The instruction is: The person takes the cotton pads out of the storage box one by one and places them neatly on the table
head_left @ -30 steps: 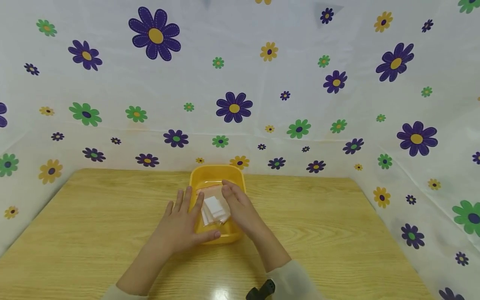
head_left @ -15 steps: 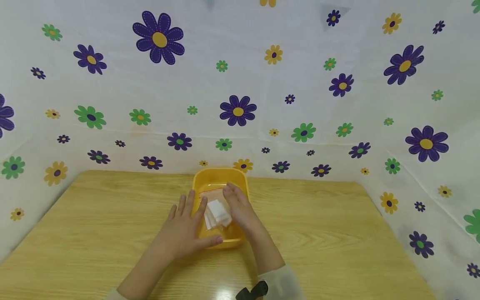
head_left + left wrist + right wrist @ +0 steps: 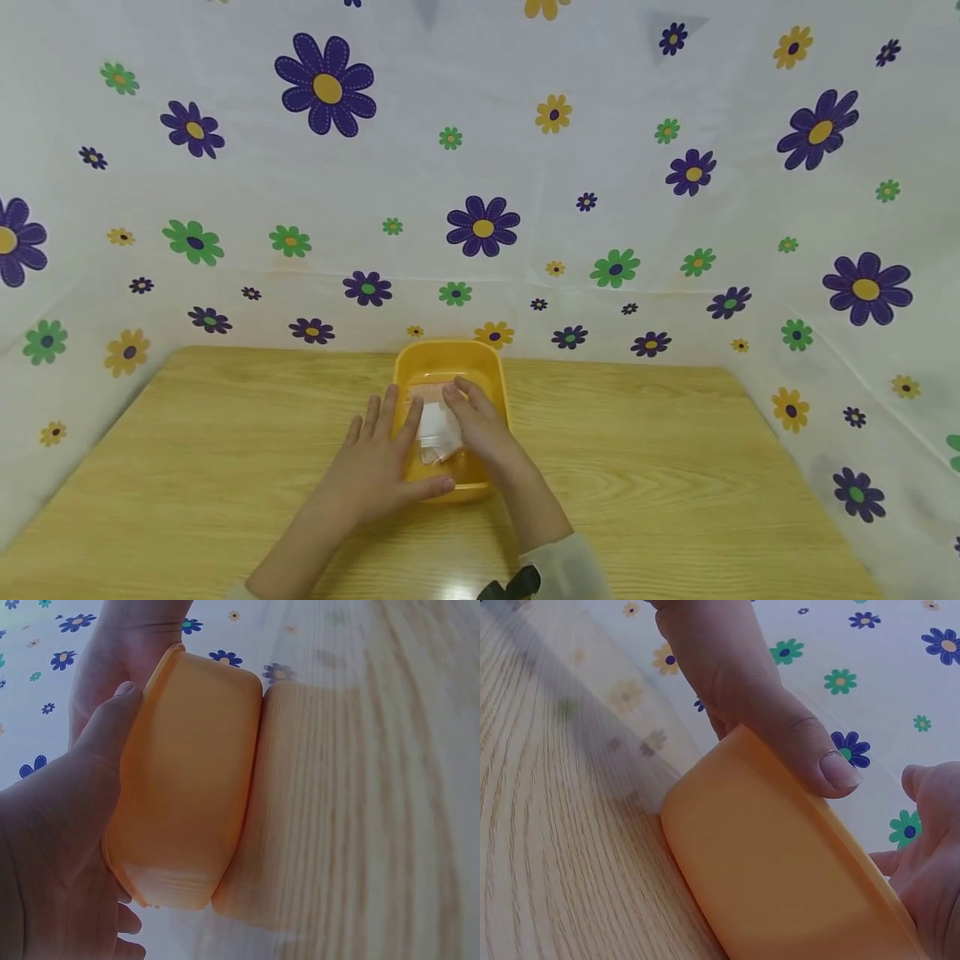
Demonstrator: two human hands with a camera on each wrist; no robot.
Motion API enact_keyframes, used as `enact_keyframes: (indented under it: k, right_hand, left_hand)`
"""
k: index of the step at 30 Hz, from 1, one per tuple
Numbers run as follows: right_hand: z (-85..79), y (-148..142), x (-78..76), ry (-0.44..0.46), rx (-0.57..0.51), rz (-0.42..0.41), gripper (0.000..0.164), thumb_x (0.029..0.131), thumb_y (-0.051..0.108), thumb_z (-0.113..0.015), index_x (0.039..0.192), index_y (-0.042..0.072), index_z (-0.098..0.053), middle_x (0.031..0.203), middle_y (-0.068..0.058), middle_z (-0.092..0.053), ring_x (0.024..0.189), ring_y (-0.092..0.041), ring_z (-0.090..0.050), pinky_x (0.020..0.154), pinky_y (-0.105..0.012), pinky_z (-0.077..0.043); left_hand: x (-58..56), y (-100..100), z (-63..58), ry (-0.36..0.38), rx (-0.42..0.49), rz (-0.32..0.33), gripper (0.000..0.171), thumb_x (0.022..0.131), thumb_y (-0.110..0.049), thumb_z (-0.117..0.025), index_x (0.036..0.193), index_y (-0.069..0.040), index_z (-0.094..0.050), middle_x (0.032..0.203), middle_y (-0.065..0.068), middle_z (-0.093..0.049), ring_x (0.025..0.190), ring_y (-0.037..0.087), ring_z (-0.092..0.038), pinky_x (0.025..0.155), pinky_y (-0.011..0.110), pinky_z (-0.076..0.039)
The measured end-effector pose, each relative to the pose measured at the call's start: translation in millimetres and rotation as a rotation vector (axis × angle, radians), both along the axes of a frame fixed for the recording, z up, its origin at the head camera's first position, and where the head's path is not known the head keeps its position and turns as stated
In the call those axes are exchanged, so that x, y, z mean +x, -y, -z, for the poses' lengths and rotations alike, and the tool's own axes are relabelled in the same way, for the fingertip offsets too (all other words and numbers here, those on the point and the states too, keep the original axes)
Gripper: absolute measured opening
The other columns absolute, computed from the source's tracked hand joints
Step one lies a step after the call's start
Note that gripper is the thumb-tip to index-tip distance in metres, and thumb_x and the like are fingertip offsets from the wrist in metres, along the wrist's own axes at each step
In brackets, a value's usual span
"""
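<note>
White packets in clear wrapping [image 3: 439, 431] lie stacked inside a yellow plastic tray [image 3: 450, 354], over a pinkish sheet or packet [image 3: 425, 391]. My left hand [image 3: 378, 467] spreads its fingers over the tray's left side, its thumb lying at the front rim, as the left wrist view also shows. My right hand [image 3: 487, 429] reaches in from the right, its fingers fairly straight beside the packets; its fingertips are partly hidden. In the right wrist view, the right hand [image 3: 934, 855] sits above the tray's opening and the left thumb [image 3: 840, 769] rests at the rim.
The tray stands near the back edge of a light wood-grain table [image 3: 637, 467]. A white cloth with printed flowers [image 3: 405, 175] hangs behind and at both sides. A dark object [image 3: 513, 583] shows at the right sleeve.
The head view has shifted slightly. My right hand has moved a little left against the packets, which now look more closely bunched. My left hand keeps its place at the tray.
</note>
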State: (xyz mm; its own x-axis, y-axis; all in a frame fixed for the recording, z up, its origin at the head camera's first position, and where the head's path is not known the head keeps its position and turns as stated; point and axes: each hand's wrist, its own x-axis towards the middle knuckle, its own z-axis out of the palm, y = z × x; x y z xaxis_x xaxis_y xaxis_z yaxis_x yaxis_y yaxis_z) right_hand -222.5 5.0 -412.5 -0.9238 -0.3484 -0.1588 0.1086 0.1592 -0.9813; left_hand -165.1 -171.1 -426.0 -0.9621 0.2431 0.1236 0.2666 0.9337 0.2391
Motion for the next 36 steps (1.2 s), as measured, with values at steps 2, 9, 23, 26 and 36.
enact_keyframes:
  k: [2, 9, 23, 26, 36]
  right_hand:
    - [-0.2, -1.4, 0.7, 0.004, -0.014, 0.002, 0.084, 0.094, 0.069, -0.046, 0.157, 0.016, -0.029, 0.161, -0.017, -0.029, 0.144, -0.048, -0.029, 0.109, -0.073, -0.027]
    - [0.1, -2.4, -0.9, 0.013, -0.06, 0.003, 0.086, 0.093, 0.069, -0.05, 0.157, 0.015, -0.029, 0.155, -0.018, -0.038, 0.138, -0.043, -0.041, 0.11, -0.063, -0.035]
    - [2.1, 0.8, -4.9, 0.109, -0.137, 0.063, 0.081, 0.097, 0.051, -0.058, 0.158, 0.009, -0.024, 0.133, -0.02, -0.051, 0.1, -0.025, -0.058, 0.081, -0.032, -0.058]
    - [3.6, 3.0, -4.6, 0.042, -0.065, 0.065, 0.082, 0.097, 0.043, -0.062, 0.159, 0.007, -0.021, 0.12, -0.015, -0.059, 0.095, -0.024, -0.061, 0.08, -0.033, -0.058]
    - [8.4, 9.2, 2.6, -0.142, 0.126, 0.1, 0.067, 0.095, 0.018, -0.069, 0.151, -0.002, -0.039, 0.108, -0.006, -0.07, 0.085, -0.021, -0.072, 0.076, -0.033, -0.061]
  left_hand:
    - [-0.2, -0.8, 1.3, 0.006, 0.002, -0.002, 0.112, 0.08, -0.085, -0.05, 0.159, -0.011, -0.023, 0.165, 0.026, -0.006, 0.148, 0.052, -0.014, 0.115, 0.068, -0.022]
    - [-0.9, -1.3, 0.6, -0.001, 0.011, -0.006, 0.112, 0.079, -0.084, -0.051, 0.16, -0.011, -0.022, 0.165, 0.026, -0.008, 0.148, 0.051, -0.015, 0.114, 0.069, -0.023]
    - [-0.4, -0.8, 4.5, 0.004, 0.03, -0.021, 0.121, 0.077, -0.085, -0.053, 0.161, -0.009, -0.012, 0.165, 0.023, -0.007, 0.149, 0.05, -0.014, 0.115, 0.068, -0.021]
    - [-2.5, -0.4, 2.3, -0.004, 0.038, -0.029, 0.128, 0.075, -0.086, -0.056, 0.16, -0.004, -0.006, 0.166, 0.022, -0.007, 0.149, 0.049, -0.015, 0.115, 0.07, -0.016]
    - [-2.5, 1.4, -2.4, 0.07, 0.054, -0.069, 0.138, 0.07, -0.089, -0.057, 0.158, 0.003, -0.005, 0.165, 0.022, -0.006, 0.151, 0.047, -0.008, 0.115, 0.071, -0.01]
